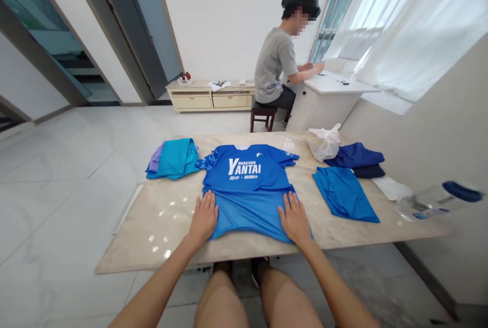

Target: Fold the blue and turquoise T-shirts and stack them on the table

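A blue T-shirt point(247, 203) with white "Marathon Yantai" lettering lies spread on the table, its neck toward the far side. Across its middle runs a crease, and the lower part is stretched smooth. My left hand point(205, 215) rests flat on the shirt's left edge near the hem, fingers extended. On the opposite edge my right hand point(295, 218) lies flat too, fingers stretched out and slightly apart. Neither hand grips the cloth visibly.
Folded teal and purple clothes point(177, 159) sit left on the table point(160, 226). To the right are a folded blue garment point(343, 193), dark blue clothes point(358, 160), a white plastic bag point(326, 142) and a clear bottle point(430, 203). Beyond, a person point(276, 63) sits at a white desk point(339, 84).
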`<state>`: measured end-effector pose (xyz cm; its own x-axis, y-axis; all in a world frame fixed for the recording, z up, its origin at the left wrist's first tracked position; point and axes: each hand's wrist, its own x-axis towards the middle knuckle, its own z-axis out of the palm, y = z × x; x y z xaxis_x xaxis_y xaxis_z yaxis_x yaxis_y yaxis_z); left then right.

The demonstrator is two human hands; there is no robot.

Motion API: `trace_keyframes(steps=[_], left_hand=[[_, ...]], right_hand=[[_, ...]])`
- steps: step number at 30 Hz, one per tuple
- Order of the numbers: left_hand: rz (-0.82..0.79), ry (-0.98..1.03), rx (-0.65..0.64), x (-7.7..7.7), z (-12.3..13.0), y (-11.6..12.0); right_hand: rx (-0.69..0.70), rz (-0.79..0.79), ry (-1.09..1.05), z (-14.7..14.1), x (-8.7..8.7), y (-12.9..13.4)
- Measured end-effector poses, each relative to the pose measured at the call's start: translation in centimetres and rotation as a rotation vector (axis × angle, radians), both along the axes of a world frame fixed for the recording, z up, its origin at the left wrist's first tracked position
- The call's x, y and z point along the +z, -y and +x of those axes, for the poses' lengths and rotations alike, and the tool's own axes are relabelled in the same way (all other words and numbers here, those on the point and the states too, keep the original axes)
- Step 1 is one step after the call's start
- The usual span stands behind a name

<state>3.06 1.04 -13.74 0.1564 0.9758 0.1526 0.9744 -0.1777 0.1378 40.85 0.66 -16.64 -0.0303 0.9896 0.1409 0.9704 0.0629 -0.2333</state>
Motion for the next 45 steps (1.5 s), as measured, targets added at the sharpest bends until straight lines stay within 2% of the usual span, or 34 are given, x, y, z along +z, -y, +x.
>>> trace_keyframes(steps=[5,8,10,12,14,17,21,24,28,31,34,37,39,42,45], left_hand=[[-0.007,0.009,0.031,0.2,1.9,-12.1],[0.01,-0.001,0.043,0.4,2.8,-18.3],[0.022,0.008,0.063,0.6,3.1,-20.8],[0.02,0.022,0.079,0.7,3.3,-21.6],[-0.001,0.028,0.086,0.9,3.4,-20.5],[-0.06,-0.002,0.096,1.1,3.6,-16.1],[-0.138,-0.05,0.064,2.4,3.5,-7.6],[-0.162,-0.07,0.005,3.9,2.6,-0.4],[-0.193,-0.128,-0.073,6.8,0.2,7.8],[-0.256,-0.177,-0.052,9.1,-1.9,10.4],[-0.198,-0.099,-0.073,9.8,-3.6,9.6],[-0.088,0.0,-0.114,8.1,-4.7,7.4],[-0.034,0.035,-0.11,5.9,-5.1,6.2],[0.018,0.09,-0.092,2.7,-5.6,5.3],[0.059,0.129,-0.115,0.9,-6.1,5.3]], right_hand=[[-0.011,0.015,0.015,1.4,0.4,-11.6],[-0.036,0.021,0.004,1.8,0.5,-18.3],[-0.054,0.008,0.004,2.0,0.8,-21.3],[-0.059,0.005,0.009,2.0,1.1,-22.4],[-0.056,0.0,0.021,1.9,1.1,-21.6],[-0.048,-0.033,0.066,1.9,0.9,-17.2],[-0.034,-0.06,0.12,2.0,0.8,-8.7],[-0.016,-0.094,0.137,1.9,1.6,-1.9],[0.052,-0.177,0.194,2.4,4.5,6.2],[0.043,-0.27,0.211,3.8,8.3,9.7],[-0.09,-0.323,0.197,5.1,11.8,10.3],[-0.09,-0.275,0.126,5.0,13.1,8.8],[-0.02,-0.202,0.075,3.9,12.5,7.1],[0.108,-0.068,0.044,1.7,10.5,3.5],[0.221,0.032,0.008,-0.5,8.7,-2.0]])
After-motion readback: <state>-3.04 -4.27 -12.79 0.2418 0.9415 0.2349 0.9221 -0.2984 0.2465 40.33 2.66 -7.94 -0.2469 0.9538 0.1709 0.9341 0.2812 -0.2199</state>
